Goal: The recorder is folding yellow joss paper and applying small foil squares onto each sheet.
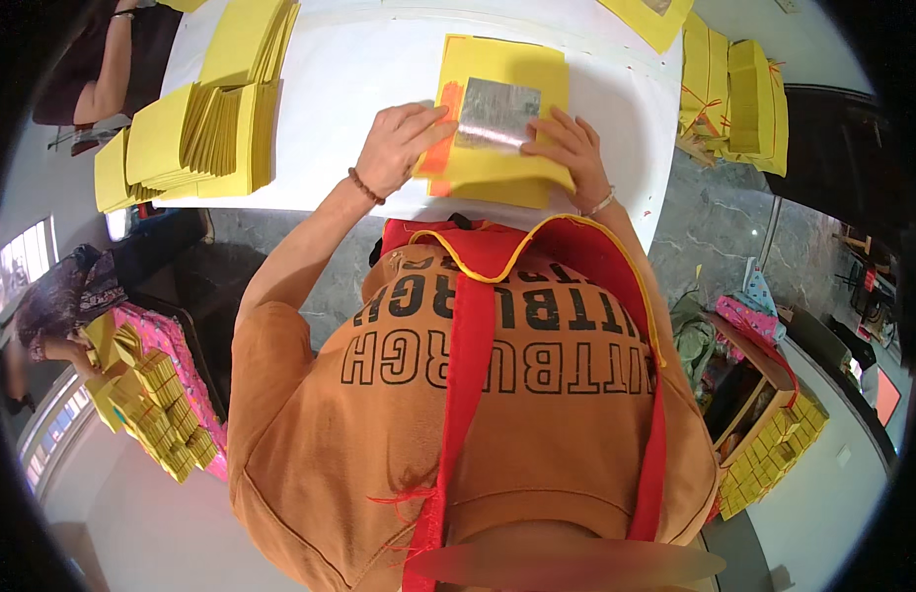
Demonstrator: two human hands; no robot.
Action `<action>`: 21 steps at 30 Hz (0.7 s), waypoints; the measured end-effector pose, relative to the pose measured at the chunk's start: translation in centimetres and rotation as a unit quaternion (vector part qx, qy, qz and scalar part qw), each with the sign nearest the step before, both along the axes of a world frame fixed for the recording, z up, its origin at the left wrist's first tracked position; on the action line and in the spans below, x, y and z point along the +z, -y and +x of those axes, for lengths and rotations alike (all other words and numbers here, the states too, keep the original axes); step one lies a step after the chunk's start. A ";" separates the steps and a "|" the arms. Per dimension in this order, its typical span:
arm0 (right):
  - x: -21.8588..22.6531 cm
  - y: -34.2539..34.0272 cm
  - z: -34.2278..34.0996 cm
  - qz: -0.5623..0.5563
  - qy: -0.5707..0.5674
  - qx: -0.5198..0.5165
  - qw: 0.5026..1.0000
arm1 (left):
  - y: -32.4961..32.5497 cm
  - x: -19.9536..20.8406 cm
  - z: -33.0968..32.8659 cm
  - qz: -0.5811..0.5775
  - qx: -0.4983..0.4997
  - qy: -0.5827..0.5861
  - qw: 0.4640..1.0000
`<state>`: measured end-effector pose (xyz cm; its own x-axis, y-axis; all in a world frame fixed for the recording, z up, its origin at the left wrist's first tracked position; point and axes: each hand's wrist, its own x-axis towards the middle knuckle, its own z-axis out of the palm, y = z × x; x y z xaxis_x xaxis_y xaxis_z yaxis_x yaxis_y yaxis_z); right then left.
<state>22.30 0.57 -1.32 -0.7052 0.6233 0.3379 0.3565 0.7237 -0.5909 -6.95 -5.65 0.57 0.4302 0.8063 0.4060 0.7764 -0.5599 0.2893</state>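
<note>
A stack of yellow paper (502,183) lies on the white table in front of me. On its top sheet are a silver foil square (497,111) and an orange-red strip down the left side. My left hand (401,143) grips the sheet's left edge, its fingers reaching over the orange-red strip. At the right edge, my right hand (574,153) holds the same sheet, fingertips by the foil and the lower right corner bent up. Both thumbs are mostly hidden.
Folded yellow paper bundles (196,138) stand at the table's left end. More yellow bundles tied with red string (734,99) are at the right edge. Small yellow packs (167,405) lie beside another person at lower left; others fill a shelf (774,449) at lower right.
</note>
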 end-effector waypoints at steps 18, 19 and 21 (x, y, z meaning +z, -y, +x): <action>-0.7 3.6 -1.7 -0.387 -0.118 -0.244 0.881 | 0.7 1.2 2.4 -0.328 0.161 0.210 0.907; -0.2 3.3 -2.0 -0.406 -0.122 -0.259 0.868 | 0.4 0.9 2.6 -0.329 0.160 0.210 0.907; -0.7 3.1 -3.0 -0.385 -0.193 -0.273 0.861 | 0.1 -0.1 2.9 -0.439 0.261 0.336 0.791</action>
<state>19.27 -2.52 -2.07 -0.1652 0.9697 -0.1799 0.1896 -0.1477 -0.9707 -4.01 -5.71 0.47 -0.1299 0.9006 -0.4147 0.3404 0.4333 0.8345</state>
